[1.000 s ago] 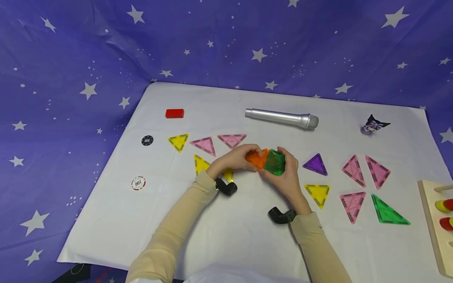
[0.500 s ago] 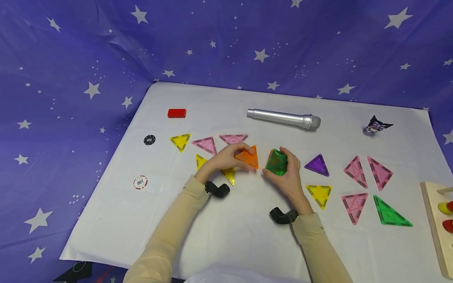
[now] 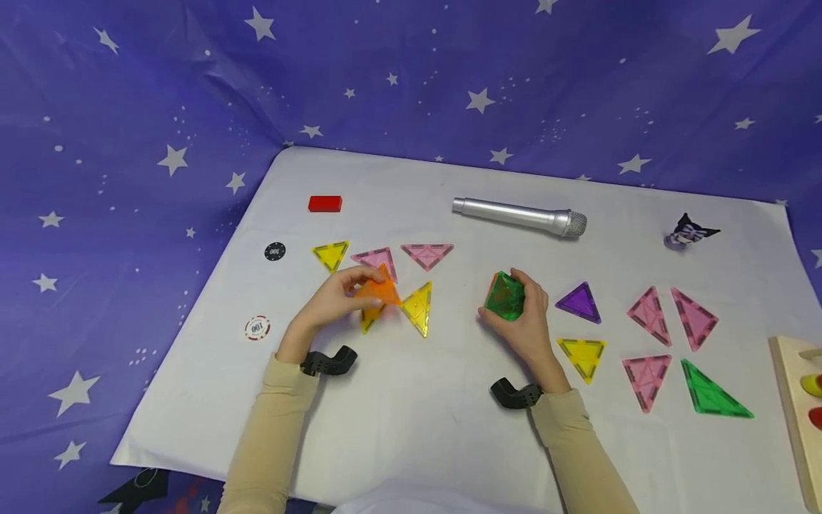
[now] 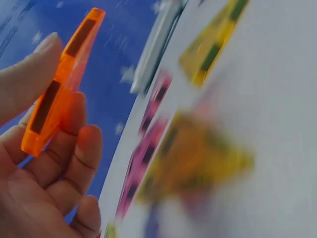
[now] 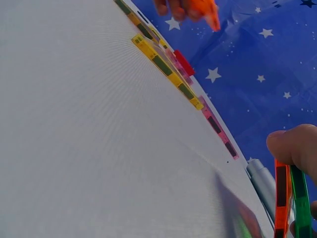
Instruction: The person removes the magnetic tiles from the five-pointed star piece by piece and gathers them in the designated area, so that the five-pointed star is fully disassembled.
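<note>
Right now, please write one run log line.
left hand: holds orange tile | right hand: holds green tile | table: white

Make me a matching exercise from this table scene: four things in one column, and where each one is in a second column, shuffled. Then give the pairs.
Things:
1. orange tile
2. green tile
3. microphone
4. purple tile

Places:
A. lying at the far side of the white sheet
B. held in the left hand
C. flat on the sheet, just right of the right hand
D. held in the right hand

Pairs: 1-B, 2-D, 3-A, 4-C
</note>
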A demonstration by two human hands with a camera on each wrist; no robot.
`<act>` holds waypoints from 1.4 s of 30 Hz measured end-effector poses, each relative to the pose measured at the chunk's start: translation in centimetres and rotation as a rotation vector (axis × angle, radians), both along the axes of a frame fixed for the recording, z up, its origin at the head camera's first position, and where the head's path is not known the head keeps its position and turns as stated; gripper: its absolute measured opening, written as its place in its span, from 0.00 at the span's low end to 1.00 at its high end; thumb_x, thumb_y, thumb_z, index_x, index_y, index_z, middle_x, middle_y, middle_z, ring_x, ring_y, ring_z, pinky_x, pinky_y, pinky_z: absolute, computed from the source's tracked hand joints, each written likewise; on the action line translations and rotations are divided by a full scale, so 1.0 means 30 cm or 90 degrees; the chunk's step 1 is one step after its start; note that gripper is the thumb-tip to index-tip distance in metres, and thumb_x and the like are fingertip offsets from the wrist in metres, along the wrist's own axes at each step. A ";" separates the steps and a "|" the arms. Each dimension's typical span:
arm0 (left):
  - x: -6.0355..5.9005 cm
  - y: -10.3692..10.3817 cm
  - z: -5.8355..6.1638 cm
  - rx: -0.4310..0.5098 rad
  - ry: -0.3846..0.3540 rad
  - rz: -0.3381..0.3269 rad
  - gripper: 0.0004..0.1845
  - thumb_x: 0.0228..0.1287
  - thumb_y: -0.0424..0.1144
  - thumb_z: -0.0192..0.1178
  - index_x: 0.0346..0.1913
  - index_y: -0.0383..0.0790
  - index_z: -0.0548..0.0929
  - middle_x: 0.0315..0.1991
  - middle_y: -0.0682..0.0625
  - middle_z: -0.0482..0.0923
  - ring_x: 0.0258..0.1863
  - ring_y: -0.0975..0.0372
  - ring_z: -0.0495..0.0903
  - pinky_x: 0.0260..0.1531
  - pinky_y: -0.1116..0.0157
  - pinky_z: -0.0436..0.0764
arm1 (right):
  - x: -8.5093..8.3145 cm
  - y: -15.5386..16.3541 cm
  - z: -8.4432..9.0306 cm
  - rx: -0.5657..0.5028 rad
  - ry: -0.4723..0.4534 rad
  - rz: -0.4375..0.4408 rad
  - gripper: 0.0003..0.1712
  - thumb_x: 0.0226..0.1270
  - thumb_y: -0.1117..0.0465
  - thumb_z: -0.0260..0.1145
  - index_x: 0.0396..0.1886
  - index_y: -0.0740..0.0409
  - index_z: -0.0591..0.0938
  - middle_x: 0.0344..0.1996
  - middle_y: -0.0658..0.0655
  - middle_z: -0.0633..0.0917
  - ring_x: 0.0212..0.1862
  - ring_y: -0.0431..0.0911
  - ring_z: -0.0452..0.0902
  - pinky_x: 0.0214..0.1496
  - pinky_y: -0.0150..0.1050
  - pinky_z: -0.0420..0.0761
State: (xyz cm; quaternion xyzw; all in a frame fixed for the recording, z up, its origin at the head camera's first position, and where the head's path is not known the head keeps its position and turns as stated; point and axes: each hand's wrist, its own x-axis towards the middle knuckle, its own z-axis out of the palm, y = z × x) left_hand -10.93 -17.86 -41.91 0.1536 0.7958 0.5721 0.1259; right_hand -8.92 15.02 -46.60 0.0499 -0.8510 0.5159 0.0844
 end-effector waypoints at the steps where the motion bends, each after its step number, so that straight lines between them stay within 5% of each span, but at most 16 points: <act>1: 0.013 -0.026 0.001 -0.006 -0.005 0.017 0.16 0.53 0.32 0.65 0.45 0.34 0.78 0.44 0.47 0.76 0.43 0.57 0.69 0.44 0.59 0.65 | 0.000 0.001 0.000 0.001 -0.001 -0.001 0.47 0.41 0.58 0.75 0.63 0.57 0.63 0.58 0.61 0.66 0.55 0.54 0.53 0.50 0.51 0.59; 8: 0.093 -0.143 0.008 -0.020 -0.075 0.123 0.19 0.53 0.34 0.65 0.48 0.32 0.76 0.48 0.43 0.74 0.46 0.56 0.69 0.51 0.59 0.63 | -0.001 0.004 0.004 0.000 -0.002 -0.001 0.47 0.41 0.58 0.75 0.63 0.57 0.63 0.58 0.61 0.66 0.55 0.54 0.53 0.49 0.51 0.59; 13: 0.122 -0.178 -0.018 -0.038 -0.105 0.196 0.20 0.53 0.32 0.64 0.50 0.31 0.74 0.44 0.43 0.74 0.37 0.58 0.70 0.37 0.69 0.68 | 0.001 0.000 0.004 -0.004 -0.005 -0.001 0.47 0.41 0.58 0.75 0.63 0.57 0.64 0.58 0.60 0.66 0.56 0.54 0.52 0.50 0.51 0.58; 17: 0.124 -0.179 -0.037 -0.124 -0.095 0.225 0.22 0.52 0.34 0.66 0.50 0.34 0.74 0.37 0.44 0.71 0.32 0.57 0.65 0.31 0.67 0.64 | 0.001 0.000 0.005 -0.007 -0.004 -0.003 0.47 0.41 0.59 0.75 0.63 0.57 0.63 0.58 0.60 0.66 0.56 0.53 0.52 0.50 0.51 0.58; 22: 0.127 -0.168 -0.037 -0.234 -0.025 0.203 0.21 0.53 0.36 0.66 0.51 0.39 0.75 0.44 0.42 0.73 0.42 0.52 0.70 0.42 0.57 0.68 | -0.001 0.000 0.004 -0.004 -0.001 -0.002 0.47 0.41 0.59 0.76 0.63 0.58 0.63 0.58 0.60 0.66 0.55 0.53 0.52 0.50 0.51 0.58; 26: 0.136 -0.158 -0.025 -0.273 0.031 0.176 0.19 0.52 0.33 0.66 0.48 0.35 0.76 0.52 0.40 0.70 0.55 0.48 0.66 0.56 0.52 0.61 | 0.000 -0.001 0.003 -0.008 -0.001 0.001 0.47 0.41 0.59 0.76 0.63 0.57 0.64 0.58 0.60 0.66 0.55 0.54 0.52 0.50 0.51 0.58; 36: 0.146 -0.131 0.037 -0.420 0.078 0.201 0.19 0.57 0.39 0.62 0.50 0.34 0.78 0.54 0.37 0.67 0.53 0.45 0.67 0.52 0.49 0.64 | 0.000 -0.002 0.005 -0.015 0.004 0.005 0.47 0.41 0.60 0.76 0.62 0.58 0.64 0.58 0.60 0.67 0.55 0.53 0.52 0.50 0.51 0.59; 39: 0.131 -0.090 0.069 -0.398 0.094 0.184 0.19 0.58 0.39 0.61 0.52 0.36 0.77 0.51 0.39 0.71 0.47 0.48 0.71 0.47 0.51 0.68 | 0.000 -0.001 0.005 -0.017 0.001 0.006 0.47 0.41 0.60 0.76 0.62 0.58 0.64 0.58 0.59 0.66 0.55 0.53 0.52 0.50 0.51 0.58; 42: 0.101 -0.016 0.084 -0.312 0.099 0.114 0.21 0.59 0.39 0.60 0.56 0.37 0.74 0.47 0.41 0.74 0.37 0.53 0.73 0.38 0.57 0.72 | 0.001 -0.002 0.004 -0.022 -0.006 0.008 0.47 0.41 0.60 0.75 0.63 0.57 0.63 0.58 0.59 0.66 0.56 0.53 0.52 0.51 0.51 0.58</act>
